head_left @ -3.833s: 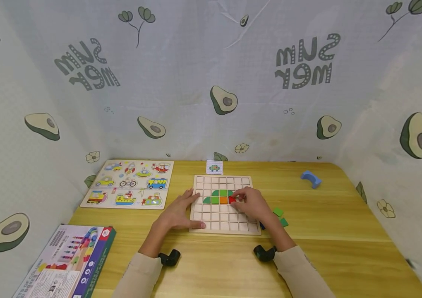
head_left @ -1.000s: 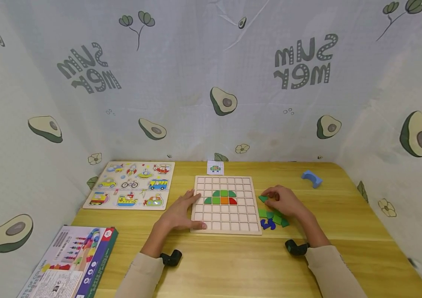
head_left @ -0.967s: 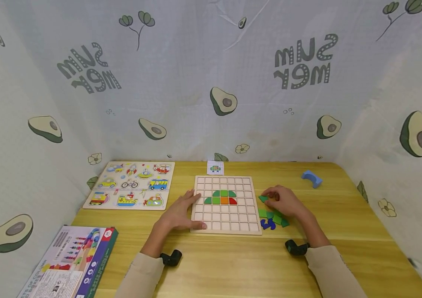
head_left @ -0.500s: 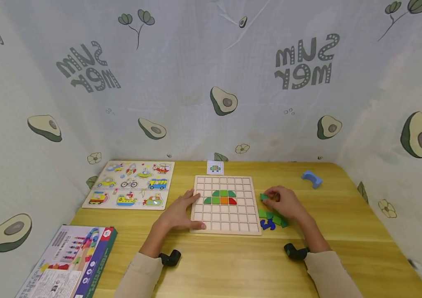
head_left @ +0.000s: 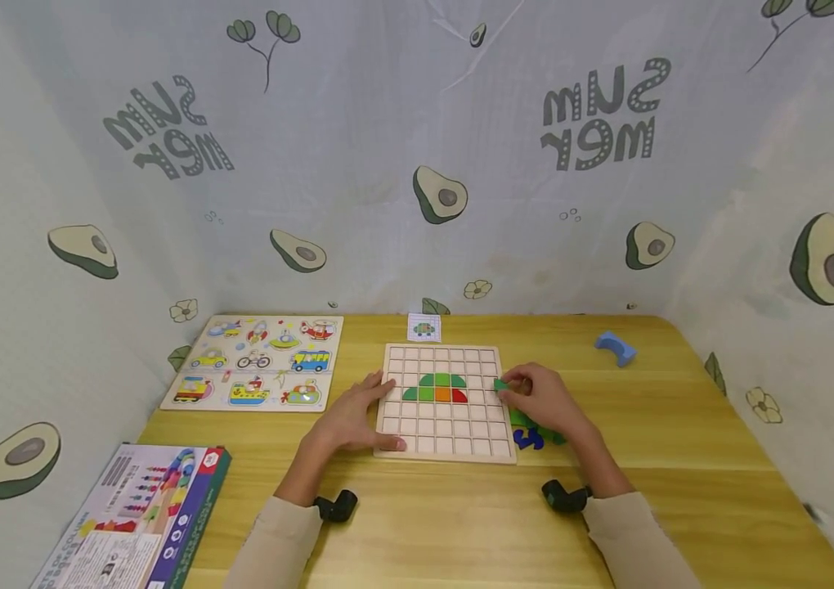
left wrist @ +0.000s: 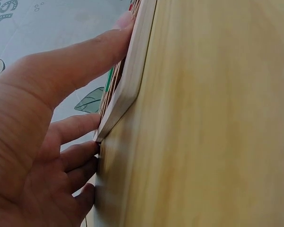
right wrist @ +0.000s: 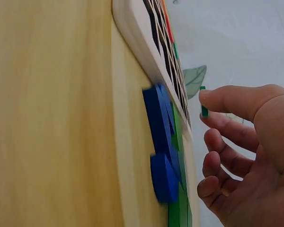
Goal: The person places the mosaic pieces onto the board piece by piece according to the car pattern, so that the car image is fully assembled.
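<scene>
A wooden grid board point(head_left: 435, 427) lies on the table with a picture of green, orange and red tiles in its middle cells. At its left side my left hand point(head_left: 349, 419) steadies it, thumb point(left wrist: 102, 47) on the near left part of the top and index finger on the left edge. My right hand point(head_left: 544, 399) pinches a small green tile point(right wrist: 204, 111) between thumb and index finger, over the board's right edge. Below that hand lie blue curved pieces point(head_left: 528, 439) and several green tiles point(head_left: 519, 418), partly hidden by the hand in the head view.
A small pattern card point(head_left: 424, 328) stands behind the board. To the left are a vehicle peg puzzle point(head_left: 240, 377) and a boxed toy set point(head_left: 139, 511). A blue arch block point(head_left: 615, 348) sits at the back right. A printed curtain surrounds the table.
A red tile has been let go in the picture on the board. My right hand went to the loose pieces, took a green tile and has moved left to the board. My left hand stays put.
</scene>
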Tool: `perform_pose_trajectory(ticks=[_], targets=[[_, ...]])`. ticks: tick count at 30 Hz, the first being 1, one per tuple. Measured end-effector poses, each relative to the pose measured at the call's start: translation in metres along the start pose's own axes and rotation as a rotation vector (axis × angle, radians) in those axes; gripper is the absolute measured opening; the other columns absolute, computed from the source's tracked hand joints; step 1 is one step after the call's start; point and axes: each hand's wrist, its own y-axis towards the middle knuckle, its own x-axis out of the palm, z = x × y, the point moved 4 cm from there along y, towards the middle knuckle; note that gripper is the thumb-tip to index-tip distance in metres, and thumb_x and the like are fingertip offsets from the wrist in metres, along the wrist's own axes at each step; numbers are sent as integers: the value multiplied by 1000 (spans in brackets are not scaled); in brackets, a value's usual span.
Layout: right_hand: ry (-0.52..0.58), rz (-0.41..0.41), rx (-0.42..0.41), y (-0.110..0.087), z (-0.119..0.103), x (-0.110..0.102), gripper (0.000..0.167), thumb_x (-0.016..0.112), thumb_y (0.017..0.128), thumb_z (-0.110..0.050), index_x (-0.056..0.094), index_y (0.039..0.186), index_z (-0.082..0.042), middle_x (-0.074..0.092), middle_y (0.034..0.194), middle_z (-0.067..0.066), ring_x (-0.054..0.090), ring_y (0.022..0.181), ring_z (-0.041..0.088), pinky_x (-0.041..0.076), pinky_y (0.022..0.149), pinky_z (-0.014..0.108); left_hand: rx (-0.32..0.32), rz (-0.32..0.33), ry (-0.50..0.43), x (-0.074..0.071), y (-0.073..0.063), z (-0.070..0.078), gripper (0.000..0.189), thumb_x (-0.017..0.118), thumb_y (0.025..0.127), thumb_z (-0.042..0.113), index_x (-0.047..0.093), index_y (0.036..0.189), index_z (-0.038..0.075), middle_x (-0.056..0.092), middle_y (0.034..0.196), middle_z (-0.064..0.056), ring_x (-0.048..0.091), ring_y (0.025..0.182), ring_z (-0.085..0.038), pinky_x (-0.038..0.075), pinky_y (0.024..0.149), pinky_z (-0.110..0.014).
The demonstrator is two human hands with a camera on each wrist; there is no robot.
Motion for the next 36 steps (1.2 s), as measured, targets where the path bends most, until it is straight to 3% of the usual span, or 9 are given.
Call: perform_pose_trajectory(ticks=[11, 17, 36], targets=[[39, -36, -12, 5, -14, 22, 24, 75, 94, -16, 73, 112, -1, 63, 96, 9, 50, 76, 18, 43, 65, 27, -5, 4, 14, 0, 0, 1, 107, 88, 71, 60, 42, 159, 20, 26, 171, -7, 25, 157, -38, 30, 125, -58], [37, -45, -15, 6, -12, 28, 23, 74, 94, -16, 73, 112, -2, 63, 97, 9, 49, 77, 18, 44, 69, 33, -11, 7, 16, 1, 0, 2, 107, 88, 71, 59, 42, 160, 20, 26, 171, -6, 26, 157, -37, 30, 125, -58], [1, -46, -14, 10, -24, 32, 13, 77, 92, -15, 75, 101, -6, 62, 90, 6, 47, 76, 18, 39, 66, 30, -11, 5, 14, 1, 0, 1, 109, 87, 72, 60, 39, 161, 20, 23, 172, -6, 24, 158, -38, 29, 126, -57]])
